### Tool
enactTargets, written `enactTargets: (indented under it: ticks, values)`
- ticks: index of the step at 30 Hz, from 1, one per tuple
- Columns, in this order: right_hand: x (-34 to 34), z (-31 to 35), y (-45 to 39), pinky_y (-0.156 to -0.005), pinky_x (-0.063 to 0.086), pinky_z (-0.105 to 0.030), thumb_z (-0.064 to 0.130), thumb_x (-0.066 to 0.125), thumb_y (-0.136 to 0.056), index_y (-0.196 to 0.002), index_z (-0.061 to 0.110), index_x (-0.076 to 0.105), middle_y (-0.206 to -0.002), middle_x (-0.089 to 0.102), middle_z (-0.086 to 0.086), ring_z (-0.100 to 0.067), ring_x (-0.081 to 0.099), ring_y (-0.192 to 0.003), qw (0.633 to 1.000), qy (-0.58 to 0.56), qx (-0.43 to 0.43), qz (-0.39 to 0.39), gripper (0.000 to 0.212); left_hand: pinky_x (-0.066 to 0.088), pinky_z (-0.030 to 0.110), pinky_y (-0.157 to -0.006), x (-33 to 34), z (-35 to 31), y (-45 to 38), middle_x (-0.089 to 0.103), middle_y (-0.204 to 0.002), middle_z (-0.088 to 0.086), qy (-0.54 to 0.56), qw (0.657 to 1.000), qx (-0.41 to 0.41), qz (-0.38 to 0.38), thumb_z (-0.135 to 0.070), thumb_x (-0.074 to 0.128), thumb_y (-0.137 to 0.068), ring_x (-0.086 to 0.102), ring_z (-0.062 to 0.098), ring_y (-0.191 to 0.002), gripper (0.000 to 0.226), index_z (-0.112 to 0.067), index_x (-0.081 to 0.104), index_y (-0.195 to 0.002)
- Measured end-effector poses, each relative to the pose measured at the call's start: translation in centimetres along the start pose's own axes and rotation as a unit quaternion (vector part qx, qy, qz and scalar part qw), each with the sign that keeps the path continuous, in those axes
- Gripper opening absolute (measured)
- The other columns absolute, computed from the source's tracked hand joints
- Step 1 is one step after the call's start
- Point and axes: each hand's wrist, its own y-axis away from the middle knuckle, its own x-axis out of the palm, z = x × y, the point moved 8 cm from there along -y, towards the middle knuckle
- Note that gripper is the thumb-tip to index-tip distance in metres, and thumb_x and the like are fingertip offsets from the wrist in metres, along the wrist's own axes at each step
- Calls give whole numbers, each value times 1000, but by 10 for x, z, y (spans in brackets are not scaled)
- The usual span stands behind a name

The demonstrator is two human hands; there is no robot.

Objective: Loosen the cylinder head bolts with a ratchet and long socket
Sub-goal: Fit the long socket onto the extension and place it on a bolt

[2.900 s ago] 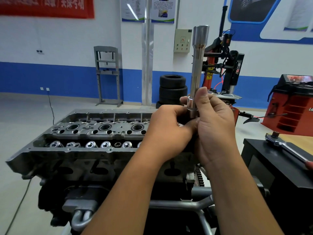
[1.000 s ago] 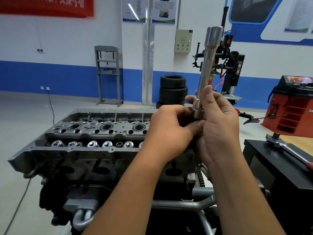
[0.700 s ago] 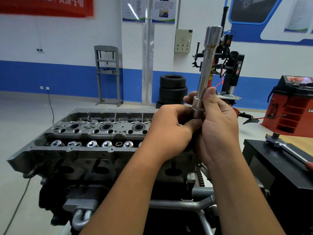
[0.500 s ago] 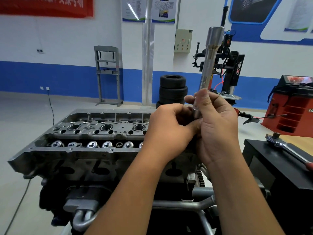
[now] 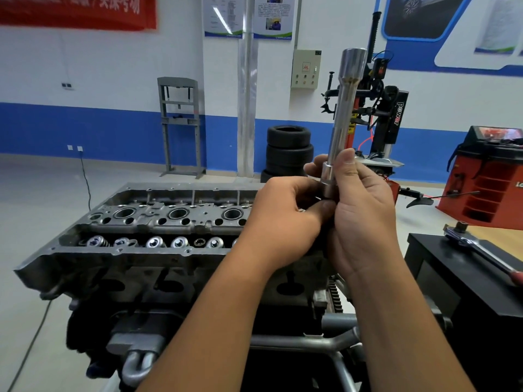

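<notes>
Now I'm seeing right hand (image 5: 365, 219) clamping long socket (image 5: 343, 114) upright | left hand (image 5: 285, 222) pinching its base | engine (image 5: 147, 239) sitting below

Count: two hands, left hand (image 5: 283, 222) and right hand (image 5: 365, 219); one long socket (image 5: 343, 114); one cylinder head (image 5: 158, 236); three large round bores (image 5: 178, 213) visible; one ratchet (image 5: 478, 247) on bench; three stacked tyres (image 5: 289, 149); two wall posters (image 5: 249, 15).

Black cabinet top (image 5: 441, 258) at right, a ratchet (image 5: 475, 247) flat on it.
</notes>
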Motion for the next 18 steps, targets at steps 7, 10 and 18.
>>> enactTargets:
  ticks: [7, 10, 18]
  values:
    - [-1, 3, 1, -89, 56, -71, 49, 78, -75, -89, 11, 71, -90, 75, -12, -35, 70, -88, 1000, 2, -16, -8, 41, 65, 39, -84, -5, -1, 1, 78, -87, -11, -23, 999, 3, -46, -20, 85, -86, 73, 2, -83, 12, -29, 77, -89]
    - [0, 1, 1, -92, 56, -67, 54, 65, -83, -78, 18, 77, -86, 76, -9, -31, 71, -87, 1000, 3, -1, -4, 38, 64, 37, -86, 0, -1, 1, 80, -94, -11, 5, 1000, -7, 0, -16, 76, -94, 74, 2, -87, 15, -30, 79, -97]
    - [2, 6, 2, -92, 55, -68, 51, 79, -73, -83, 16, 71, -90, 76, -11, -40, 72, -93, 999, 23, -35, -5, 37, 64, 43, -84, -6, 3, 0, 78, -87, -8, -22, 998, -2, -51, -19, 84, -86, 75, 9, -86, 9, -24, 80, -91]
